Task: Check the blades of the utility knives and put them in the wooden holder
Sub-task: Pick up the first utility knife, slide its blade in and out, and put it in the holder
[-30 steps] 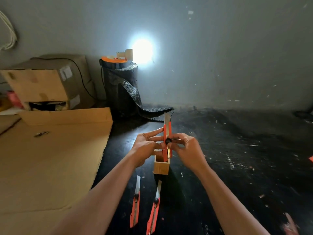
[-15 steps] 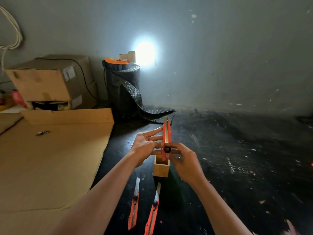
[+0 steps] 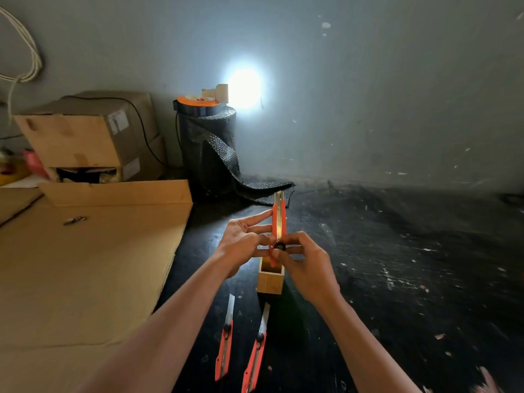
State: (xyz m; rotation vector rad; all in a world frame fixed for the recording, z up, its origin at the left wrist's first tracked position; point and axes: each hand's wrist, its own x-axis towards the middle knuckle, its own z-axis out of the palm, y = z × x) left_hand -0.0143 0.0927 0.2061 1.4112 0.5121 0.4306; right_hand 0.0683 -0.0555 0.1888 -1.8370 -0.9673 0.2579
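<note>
I hold an orange utility knife (image 3: 278,219) upright above the small wooden holder (image 3: 270,282). My left hand (image 3: 243,242) steadies its body from the left. My right hand (image 3: 304,262) pinches the black slider knob low on the handle. Only a short tip of blade shows at the top. The knife's lower end sits just over the holder's open top. Two more orange utility knives lie on the dark floor nearer me, one on the left (image 3: 225,340) and one on the right (image 3: 256,353), both with blades extended.
A flattened cardboard sheet (image 3: 85,265) covers the floor to the left, with stacked cardboard boxes (image 3: 88,137) behind it. A black roll of bubble wrap (image 3: 208,148) stands by the wall under a bright light. The dark floor to the right is littered with small scraps.
The blade has slid back into the handle; much less of it shows at the top. My right hand moved down the handle with the slider knob.
</note>
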